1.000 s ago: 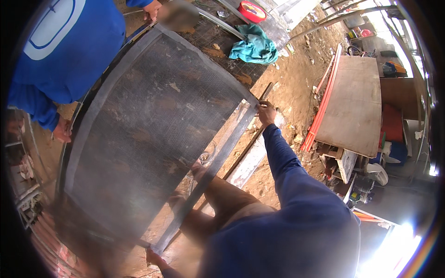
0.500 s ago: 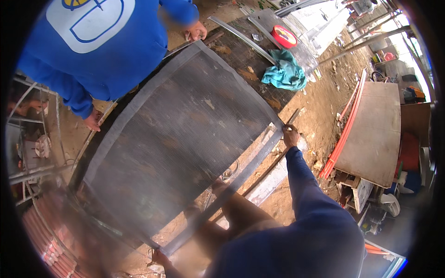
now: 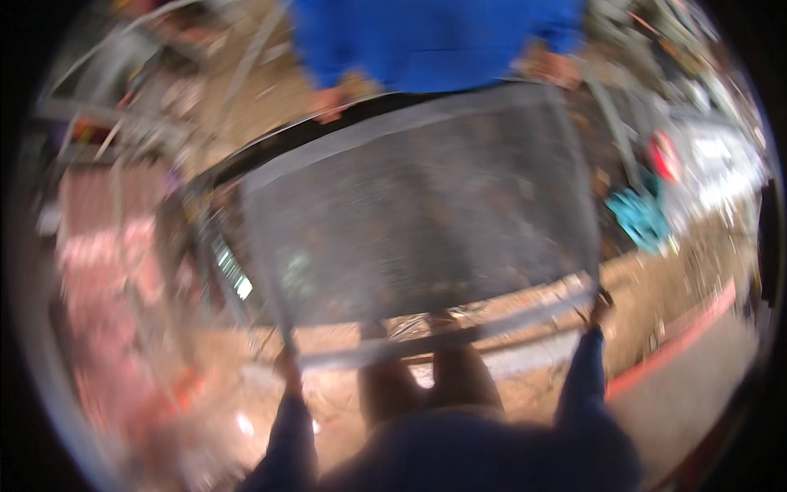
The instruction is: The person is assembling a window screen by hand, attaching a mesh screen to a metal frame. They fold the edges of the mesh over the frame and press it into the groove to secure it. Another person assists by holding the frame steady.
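Two hands of the wearer grip the near edge of a large framed mesh panel (image 3: 418, 221) that fills the middle of the frame, its grey screen blurred by motion. The left hand (image 3: 287, 366) sits at the panel's lower left corner and the right hand (image 3: 600, 302) at its lower right corner, each on the end of a dark blue sleeve rising from the bottom edge; both seem closed around the metal frame rail, though the blur hides the individual fingers. The panel's long axis runs across the picture from left to right, and the sheet stretches away from the wearer's fingers toward the top of the frame, so its bulk lies ahead of both hands and neither is clearly nearer. At the far edge a second person in a blue top (image 3: 434, 41) holds the opposite side, one hand (image 3: 329, 102) near the upper left corner and another hand (image 3: 551, 70) near the upper right. Bare knees show below the panel at lower centre. To the right lie a teal cloth (image 3: 641, 215) and a red round object (image 3: 662, 156) on dirt ground.
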The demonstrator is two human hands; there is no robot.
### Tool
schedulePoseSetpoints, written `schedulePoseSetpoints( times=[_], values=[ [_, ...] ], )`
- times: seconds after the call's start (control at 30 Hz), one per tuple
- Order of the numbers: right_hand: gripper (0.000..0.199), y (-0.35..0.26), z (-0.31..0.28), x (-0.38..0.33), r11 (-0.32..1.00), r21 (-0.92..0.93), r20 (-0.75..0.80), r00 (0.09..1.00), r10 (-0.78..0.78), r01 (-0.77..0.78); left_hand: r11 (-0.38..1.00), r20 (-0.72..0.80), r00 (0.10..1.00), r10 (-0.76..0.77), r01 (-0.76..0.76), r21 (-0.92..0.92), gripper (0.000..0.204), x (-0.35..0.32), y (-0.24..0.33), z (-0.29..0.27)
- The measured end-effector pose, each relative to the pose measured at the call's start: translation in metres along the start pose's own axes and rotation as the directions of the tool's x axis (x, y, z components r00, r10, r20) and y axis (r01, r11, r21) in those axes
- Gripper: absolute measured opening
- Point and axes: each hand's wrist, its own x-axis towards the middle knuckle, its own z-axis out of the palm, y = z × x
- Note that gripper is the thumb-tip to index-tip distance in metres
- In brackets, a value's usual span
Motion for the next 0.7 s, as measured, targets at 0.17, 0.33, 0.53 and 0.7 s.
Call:
schedulePoseSetpoints(
  times=[0.17, 0.33, 0.53, 0.7],
  values=[
    [0.045, -0.048, -0.012, 0.035, 0.754, -0.630, 0.100, 0.982, -0.159, 0.186, 0.973, -0.149, 0.989, -0.011, 0.045, 0.224, 0.034, -0.004, 0.005, 0.001],
    [0.044, -0.131, 0.033, 0.052, 0.745, -0.583, 0.311, 0.936, -0.166, 0.326, 0.984, -0.212, 0.977, -0.007, 0.044, 0.171, 0.036, 0.022, 0.078, -0.013],
    [0.043, -0.197, 0.065, 0.029, 0.733, -0.356, 0.436, 0.797, -0.419, 0.580, 0.925, -0.298, 0.954, 0.007, -0.119, -0.360, 0.052, 0.042, 0.131, 0.016],
    [0.040, -0.192, 0.077, 0.026, 0.503, -0.634, 0.433, 0.809, -0.398, 0.587, 0.826, -0.301, 0.951, -0.067, -0.116, -0.552, 0.050, 0.060, 0.116, 0.037]
  ],
)
